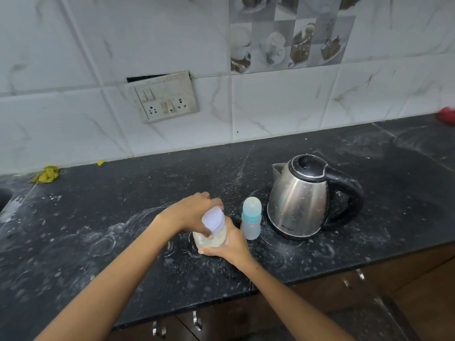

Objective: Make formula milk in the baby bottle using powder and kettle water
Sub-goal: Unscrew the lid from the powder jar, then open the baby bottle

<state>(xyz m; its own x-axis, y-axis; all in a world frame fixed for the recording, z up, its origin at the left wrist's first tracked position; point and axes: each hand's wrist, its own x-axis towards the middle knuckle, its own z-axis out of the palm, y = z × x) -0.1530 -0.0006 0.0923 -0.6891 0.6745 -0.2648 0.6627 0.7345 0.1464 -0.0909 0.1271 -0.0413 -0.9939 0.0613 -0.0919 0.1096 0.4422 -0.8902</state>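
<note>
Both forearms enter from the bottom edge and meet at lower centre of the frame. Left hand (194,212) comes over the top of the powder jar (211,238), fingers curled around its pale lilac lid (213,220), thumb on the near side of the lid. Right hand (230,244) wraps the jar body from the right and underneath, fingers closed on it.

Jar: clear plastic, tilted with the lid toward the camera, whitish powder visible inside. Whether its base touches the counter cannot be told.

Baby bottle (251,219): upright on the counter just right of the jar, translucent body, teal collar, pale cap on. Kettle (301,199): steel, black lid shut, black handle to the right, spout to the left, standing just right of the bottle.

Countertop (123,217): black stone, smeared with white residue. Yellow cloth (48,174) at left by the tiled wall; switch and socket plate (163,97) above, upper left of centre. Red object (446,115) at right edge.
</note>
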